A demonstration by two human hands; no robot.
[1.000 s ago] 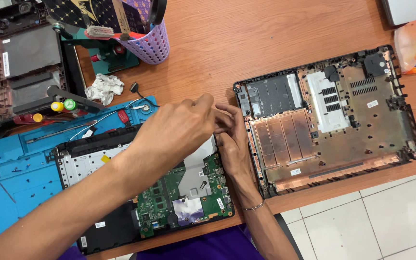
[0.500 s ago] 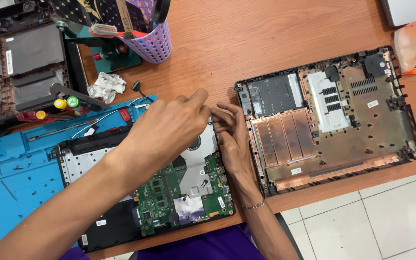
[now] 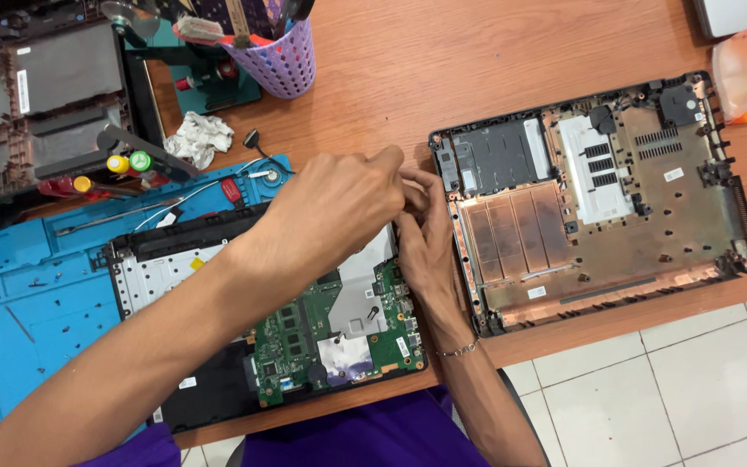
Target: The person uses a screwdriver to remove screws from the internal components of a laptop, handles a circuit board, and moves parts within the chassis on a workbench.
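Currently, your left hand (image 3: 339,203) has shifted slightly left, fingers pinched shut at the far right corner of the open laptop (image 3: 339,320) on the worktop (image 3: 477,69); your right hand (image 3: 430,238) stays curled there. What they grip is hidden.

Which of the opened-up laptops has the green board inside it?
The laptop under both hands, lying on the blue mat. Its green circuit board shows. The empty shell on the right is coppery inside, and the top-left one is dark grey.
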